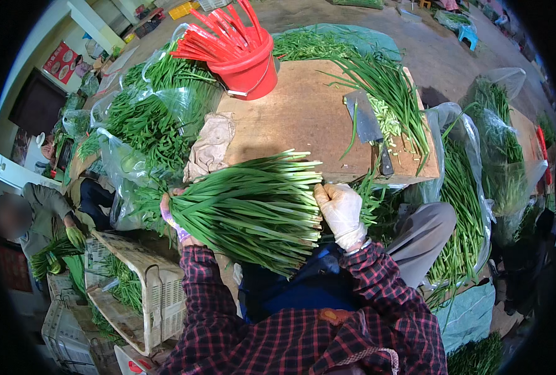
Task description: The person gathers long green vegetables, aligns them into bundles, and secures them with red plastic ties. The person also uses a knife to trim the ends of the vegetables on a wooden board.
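Note:
A large bunch of Chinese chives (pixel 249 211) lies sideways over my lap, its green leaves to the left and pale cut stems fanned out to the right. My left hand (pixel 179 227), in a purple patterned glove, grips the gathered leaf end. At the stem ends is my right hand (pixel 342 212) in a whitish glove, fingers curled in against the pale tips; whether it pinches a stem is hidden. Beyond the bunch stands a wooden board (pixel 282 124). A cleaver (pixel 364 117) rests on its right side, beside loose chives (pixel 390 93) and chopped stem ends (pixel 384 121).
A red bucket (pixel 247 70) of red strips (pixel 221 35) stands at the board's far left, with a crumpled cloth (pixel 211 145) nearer. Plastic-bagged greens flank both sides (pixel 151 117) (pixel 460 201). Plastic crates (pixel 163 290) sit lower left, near another person (pixel 48 206).

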Available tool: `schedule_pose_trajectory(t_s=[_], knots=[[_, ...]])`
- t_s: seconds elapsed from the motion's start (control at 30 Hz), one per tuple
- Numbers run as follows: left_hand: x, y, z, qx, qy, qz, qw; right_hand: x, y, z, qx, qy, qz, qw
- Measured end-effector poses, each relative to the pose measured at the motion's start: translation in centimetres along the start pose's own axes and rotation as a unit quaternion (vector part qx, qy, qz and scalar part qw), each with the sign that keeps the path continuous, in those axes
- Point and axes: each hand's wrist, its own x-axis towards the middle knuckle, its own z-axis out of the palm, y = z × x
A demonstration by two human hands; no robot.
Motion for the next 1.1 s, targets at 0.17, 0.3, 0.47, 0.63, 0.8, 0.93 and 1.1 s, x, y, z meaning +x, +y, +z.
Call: schedule_pose_trajectory(t_s=[0.17,0.3,0.47,0.63,0.8,0.93,1.1], knots=[[-0.1,0.3,0.2,0.053,0.048,0.053,0.996,1.0,0.3,-6.0,-0.099,0.023,0.095,0.990],[-0.5,0.0,0.9,0.015,0.005,0.001,1.000,0.2,-2.4,-7.5,0.177,-0.112,-0.030,0.977],[-0.2,0.2,2.2,0.081,0.082,0.032,0.993,0.7,-4.6,-5.6,-0.040,-0.152,-0.224,0.962],[0.2,0.0,2.8,0.055,0.063,0.045,0.995,0.3,-4.2,-6.8,-0.049,-0.189,-0.292,0.936],[0.6,0.0,2.3,0.053,0.049,0.060,0.996,0.6,-4.1,-11.0,-0.080,-0.187,-0.250,0.947],[0.6,0.7,2.0,0.047,0.122,0.049,0.990,1.1,-4.3,-13.6,-0.037,-0.080,-0.169,0.982],[0.1,0.6,2.8,0.111,0.135,0.069,0.982,-0.5,-5.4,-9.8,-0.027,-0.123,-0.191,0.973]])
